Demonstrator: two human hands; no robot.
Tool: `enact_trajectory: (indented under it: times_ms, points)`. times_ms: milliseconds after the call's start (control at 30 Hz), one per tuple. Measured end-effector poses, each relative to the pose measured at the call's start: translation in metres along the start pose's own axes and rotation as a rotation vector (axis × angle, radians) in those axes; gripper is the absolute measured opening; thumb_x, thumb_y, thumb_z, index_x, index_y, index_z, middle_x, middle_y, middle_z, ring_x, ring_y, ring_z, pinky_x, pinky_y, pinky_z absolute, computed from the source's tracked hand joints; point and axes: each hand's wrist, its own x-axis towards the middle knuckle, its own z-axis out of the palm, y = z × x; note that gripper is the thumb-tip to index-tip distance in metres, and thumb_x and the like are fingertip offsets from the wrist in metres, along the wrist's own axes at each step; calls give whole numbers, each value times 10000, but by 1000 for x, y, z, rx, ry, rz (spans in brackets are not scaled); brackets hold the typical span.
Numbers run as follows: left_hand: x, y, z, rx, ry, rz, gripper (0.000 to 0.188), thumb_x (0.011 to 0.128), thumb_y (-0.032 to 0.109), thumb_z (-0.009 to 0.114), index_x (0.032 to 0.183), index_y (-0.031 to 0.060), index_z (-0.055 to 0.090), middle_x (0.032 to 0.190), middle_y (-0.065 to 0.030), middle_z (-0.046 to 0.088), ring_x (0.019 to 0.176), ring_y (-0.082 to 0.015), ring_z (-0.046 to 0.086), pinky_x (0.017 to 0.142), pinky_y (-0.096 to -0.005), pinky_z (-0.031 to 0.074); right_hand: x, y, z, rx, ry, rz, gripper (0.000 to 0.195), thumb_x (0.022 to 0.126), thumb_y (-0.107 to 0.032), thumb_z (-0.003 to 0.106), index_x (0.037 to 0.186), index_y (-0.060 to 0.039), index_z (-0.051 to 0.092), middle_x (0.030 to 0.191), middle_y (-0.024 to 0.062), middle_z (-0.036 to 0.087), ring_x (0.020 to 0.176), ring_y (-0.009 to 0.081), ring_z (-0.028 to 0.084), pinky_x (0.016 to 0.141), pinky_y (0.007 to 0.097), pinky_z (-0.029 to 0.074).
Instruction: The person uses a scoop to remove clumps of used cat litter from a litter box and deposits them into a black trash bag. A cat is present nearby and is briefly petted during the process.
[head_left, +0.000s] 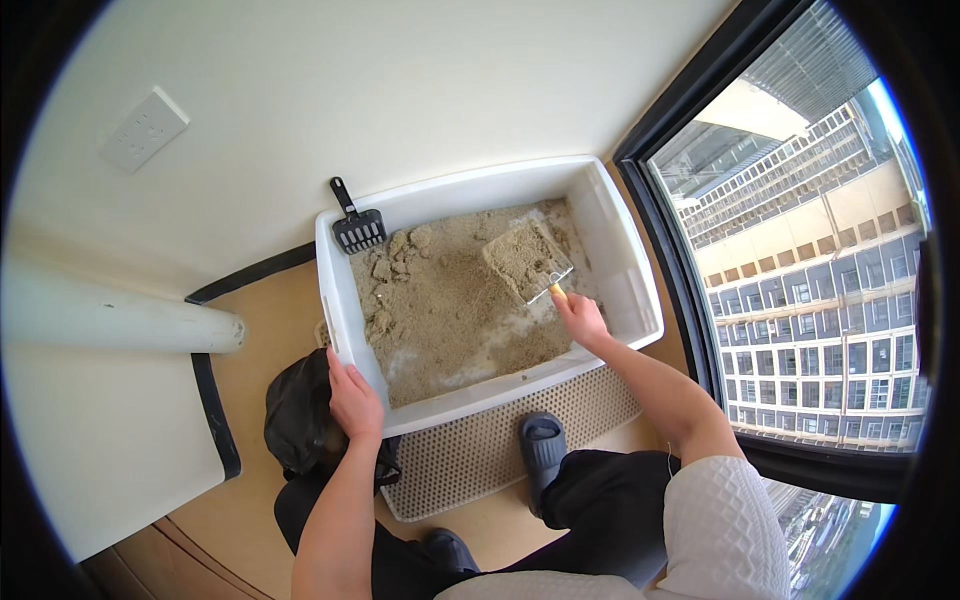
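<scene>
A white plastic litter box (487, 409) holds sandy cat litter (457, 300), with clumps gathered at its upper left. My right hand (583, 321) grips the wooden handle of a litter scoop (527, 259), whose wide basket is heaped with litter inside the box. The fingers of my left hand (352, 394) are spread against the box's left outer wall near its lower corner. A black slotted plastic scoop (359, 229) hangs over the box's upper left corner, its handle leaning towards the wall. Beside my left hand, a black plastic bag (292, 420) lies on the floor.
A perforated mat (465, 465) lies under the near side of the box, with a slippered foot (542, 442) on it. A white wall stands behind, a pipe (202, 328) is at left, and a black-framed window (667, 285) is close on the right.
</scene>
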Motion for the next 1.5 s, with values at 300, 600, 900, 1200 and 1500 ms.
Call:
enact_trajectory:
  times_ms: [300, 600, 900, 1200, 1500]
  points:
    - [1, -2, -1, 21, 11, 13, 506, 1090, 235, 393, 1573, 92, 345, 1424, -233, 574, 1096, -474, 639, 883, -528, 535, 9, 1, 3, -74, -74, 47, 548, 1023, -528, 529, 951, -14, 704, 841, 240, 705, 868, 437, 685, 782, 536, 518]
    - [-3, 2, -1, 39, 24, 48, 506, 1089, 229, 399, 1566, 65, 350, 1418, -256, 571, 1071, -485, 645, 878, -536, 535, -4, -5, 4, -43, -113, 2, 523, 1019, -521, 537, 951, -25, 689, 857, 239, 707, 885, 438, 677, 783, 540, 508]
    - [-1, -3, -2, -107, -22, -99, 503, 1085, 231, 439, 1561, 81, 380, 1409, -232, 596, 1113, -459, 649, 913, -513, 530, -7, -18, -8, -119, -80, -5, 538, 1034, -539, 508, 993, -54, 736, 905, 256, 712, 930, 452, 676, 832, 532, 518]
    - [-139, 34, -132, 54, -133, 436, 636, 900, 220, 717, 1460, 14, 497, 1467, -213, 513, 1372, -392, 482, 1150, -508, 375, -30, -53, -47, -118, -121, -218, 481, 1031, -426, 589, 861, 22, 634, 710, 235, 605, 653, 394, 575, 639, 496, 444]
    - [-37, -45, -185, -6, -83, 60, 265, 923, 166, 708, 1169, 70, 696, 837, -81, 725, 788, -265, 688, 727, -414, 543, -101, -205, -42, -156, -555, -494, 468, 1048, -437, 567, 926, 5, 660, 747, 194, 658, 680, 370, 605, 679, 472, 492]
